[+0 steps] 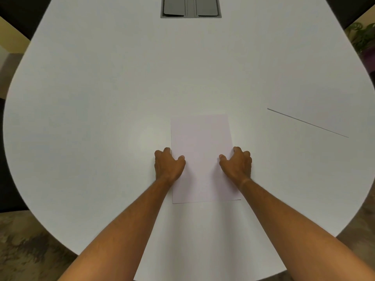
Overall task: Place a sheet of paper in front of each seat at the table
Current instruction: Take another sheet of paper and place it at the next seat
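A white sheet of paper (200, 138) lies lengthwise on the white table (91, 98), in the middle near me. My left hand (168, 165) grips its left edge and my right hand (237, 165) grips its right edge, thumbs on top and fingers curled at the edges. The near edge casts a thin shadow, so it sits slightly off the surface. A second sheet (316, 102) lies flat at the right side of the table, turned at an angle. A brighter white area (203, 240) between my forearms looks like another sheet at the front edge.
A grey cable box with two lids (190, 7) is set into the table's far middle. Dark chair shapes (20, 13) stand at the far left and far right corners. A green plant (363, 37) is at the right. Patterned carpet (30, 250) shows beyond the table's curved edge.
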Demonstrator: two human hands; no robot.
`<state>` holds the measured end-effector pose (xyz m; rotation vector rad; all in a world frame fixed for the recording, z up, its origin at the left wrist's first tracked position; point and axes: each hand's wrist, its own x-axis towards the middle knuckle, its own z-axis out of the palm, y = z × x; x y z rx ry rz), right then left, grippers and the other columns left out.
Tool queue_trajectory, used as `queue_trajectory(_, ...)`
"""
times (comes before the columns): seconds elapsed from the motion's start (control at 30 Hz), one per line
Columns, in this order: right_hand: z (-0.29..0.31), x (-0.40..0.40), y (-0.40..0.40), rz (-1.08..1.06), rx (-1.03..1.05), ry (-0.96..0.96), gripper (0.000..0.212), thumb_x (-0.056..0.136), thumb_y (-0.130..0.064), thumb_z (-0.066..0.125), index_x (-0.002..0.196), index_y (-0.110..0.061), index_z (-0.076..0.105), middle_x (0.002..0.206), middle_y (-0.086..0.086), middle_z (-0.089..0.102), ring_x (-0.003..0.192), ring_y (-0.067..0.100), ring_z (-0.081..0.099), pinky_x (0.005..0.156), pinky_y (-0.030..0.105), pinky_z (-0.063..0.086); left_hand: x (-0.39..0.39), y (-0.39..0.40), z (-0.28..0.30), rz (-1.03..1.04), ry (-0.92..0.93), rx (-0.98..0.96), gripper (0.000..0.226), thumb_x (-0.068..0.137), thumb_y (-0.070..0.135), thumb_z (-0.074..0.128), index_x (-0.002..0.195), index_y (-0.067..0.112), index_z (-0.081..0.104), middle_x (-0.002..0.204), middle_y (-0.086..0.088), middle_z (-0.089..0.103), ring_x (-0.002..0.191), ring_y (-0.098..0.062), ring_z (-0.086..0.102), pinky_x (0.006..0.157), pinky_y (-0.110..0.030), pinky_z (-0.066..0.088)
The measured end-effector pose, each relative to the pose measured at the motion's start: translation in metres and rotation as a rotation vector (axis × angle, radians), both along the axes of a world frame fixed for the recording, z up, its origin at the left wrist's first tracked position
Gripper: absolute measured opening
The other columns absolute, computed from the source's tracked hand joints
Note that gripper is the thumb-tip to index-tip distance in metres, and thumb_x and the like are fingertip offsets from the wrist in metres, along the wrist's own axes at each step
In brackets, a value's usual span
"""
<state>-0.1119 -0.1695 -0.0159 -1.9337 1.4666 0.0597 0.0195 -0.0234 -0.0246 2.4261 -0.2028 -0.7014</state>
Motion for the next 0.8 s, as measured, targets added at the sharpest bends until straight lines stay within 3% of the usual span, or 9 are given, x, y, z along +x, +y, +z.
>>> queue_trajectory(0.27,-0.001,-0.003,-0.004,0.002,0.012,-0.038,0.055,0.089,-0.036,0.064,0.132,-0.007,0.046,0.129,0.016,0.044,0.120,0.034,0.048,0.091,0.036,0.042,-0.002,0.001,0.000,0.012,-0.052,-0.025,0.054,0.088,0.034,0.064,0.135,0.008,0.054,0.131,-0.014,0.050,0.117,-0.031,0.056,0.095,-0.035,0.045)
queue_trajectory(0.43,-0.003,-0.004,-0.006,-0.001,0.006,-0.046,0.053,0.089,-0.035,0.064,0.131,-0.007,0.047,0.128,0.016,0.044,0.119,0.034,0.048,0.091,0.035,0.042,0.004,-0.004,-0.001,0.075,-0.139,-0.108,0.027,0.092,0.021,0.063,0.115,0.007,0.066,0.113,-0.010,0.065,0.097,-0.023,0.064,0.082,-0.026,0.045)
queue_trajectory(0.6,-0.009,-0.006,-0.009,-0.010,0.003,-0.075,0.055,0.089,-0.037,0.063,0.135,-0.010,0.046,0.130,0.014,0.045,0.119,0.033,0.050,0.092,0.035,0.043,0.017,-0.004,-0.004,0.161,-0.053,-0.196,0.010,0.090,0.012,0.066,0.097,0.007,0.070,0.088,-0.007,0.069,0.081,-0.021,0.065,0.082,-0.032,0.056)
queue_trajectory(0.8,-0.011,-0.001,-0.022,-0.085,0.025,-0.159,0.056,0.089,-0.041,0.064,0.136,-0.013,0.050,0.134,0.014,0.048,0.122,0.031,0.051,0.098,0.034,0.043,0.020,0.010,-0.011,0.187,-0.017,-0.280,0.001,0.090,0.011,0.068,0.090,0.011,0.068,0.076,0.004,0.062,0.066,-0.002,0.055,0.058,-0.009,0.041)
